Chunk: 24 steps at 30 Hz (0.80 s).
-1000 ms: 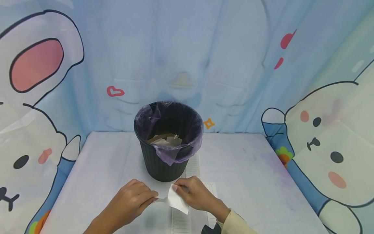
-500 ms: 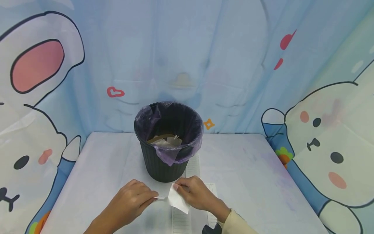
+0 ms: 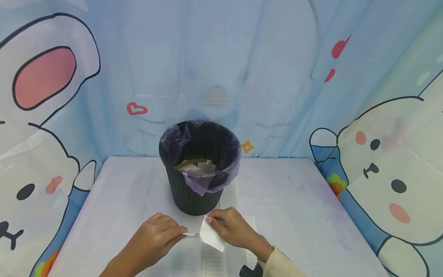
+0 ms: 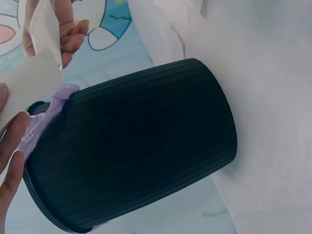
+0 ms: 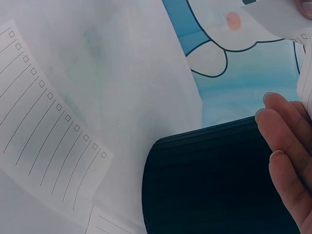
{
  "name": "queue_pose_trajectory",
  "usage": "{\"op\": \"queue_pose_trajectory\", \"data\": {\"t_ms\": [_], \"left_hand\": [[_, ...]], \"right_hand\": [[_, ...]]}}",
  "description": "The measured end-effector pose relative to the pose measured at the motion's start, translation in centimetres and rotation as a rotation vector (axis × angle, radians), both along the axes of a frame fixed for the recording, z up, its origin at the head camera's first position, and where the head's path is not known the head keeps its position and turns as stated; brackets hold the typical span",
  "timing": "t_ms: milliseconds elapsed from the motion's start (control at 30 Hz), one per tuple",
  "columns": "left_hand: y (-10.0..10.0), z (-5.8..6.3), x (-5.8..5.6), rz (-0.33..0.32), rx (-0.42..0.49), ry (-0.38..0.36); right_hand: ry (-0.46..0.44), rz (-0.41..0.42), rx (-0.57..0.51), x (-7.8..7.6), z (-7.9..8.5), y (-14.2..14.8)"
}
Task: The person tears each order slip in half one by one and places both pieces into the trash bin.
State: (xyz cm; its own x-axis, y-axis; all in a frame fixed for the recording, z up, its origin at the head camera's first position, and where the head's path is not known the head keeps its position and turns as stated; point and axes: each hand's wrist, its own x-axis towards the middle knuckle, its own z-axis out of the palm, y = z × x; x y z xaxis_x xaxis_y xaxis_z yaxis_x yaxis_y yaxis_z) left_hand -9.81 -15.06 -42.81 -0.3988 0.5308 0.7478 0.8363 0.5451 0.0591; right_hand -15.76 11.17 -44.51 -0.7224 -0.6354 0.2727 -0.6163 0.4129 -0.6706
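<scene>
A white slip of paper (image 3: 212,235) is stretched between the two hands in front of the bin. My left hand (image 3: 157,239) pinches its left end, seen edge-on in the head view. The fingers and thumb of my right hand (image 3: 231,227) pinch the broader right end, which hangs turned downward. Printed small boxes and lines show on part of the paper (image 5: 304,80) in the right wrist view. In the left wrist view the paper (image 4: 31,85) bends where its two parts meet; whether it is torn there I cannot tell.
Just beyond the hands stands a black ribbed bin (image 3: 194,202), lined with a purple plastic bag (image 3: 207,184). Scraps of paper (image 3: 197,168) and a brownish strip lie inside. Lined checklist sheets (image 3: 214,263) lie on the white-covered table (image 3: 294,215). A printed curtain (image 3: 221,57) hangs behind.
My right hand and its end of the paper have shifted very slightly up and to the right. The left hand and the bin stay put.
</scene>
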Motion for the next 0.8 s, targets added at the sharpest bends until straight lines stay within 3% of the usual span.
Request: {"op": "queue_pose_trajectory", "data": {"t_ms": [800], "left_hand": [[-0.02,0.33,0.38,0.007,-0.004,0.016]], "right_hand": [[-0.006,0.007,-0.02,-0.11,-0.05,0.1]]}}
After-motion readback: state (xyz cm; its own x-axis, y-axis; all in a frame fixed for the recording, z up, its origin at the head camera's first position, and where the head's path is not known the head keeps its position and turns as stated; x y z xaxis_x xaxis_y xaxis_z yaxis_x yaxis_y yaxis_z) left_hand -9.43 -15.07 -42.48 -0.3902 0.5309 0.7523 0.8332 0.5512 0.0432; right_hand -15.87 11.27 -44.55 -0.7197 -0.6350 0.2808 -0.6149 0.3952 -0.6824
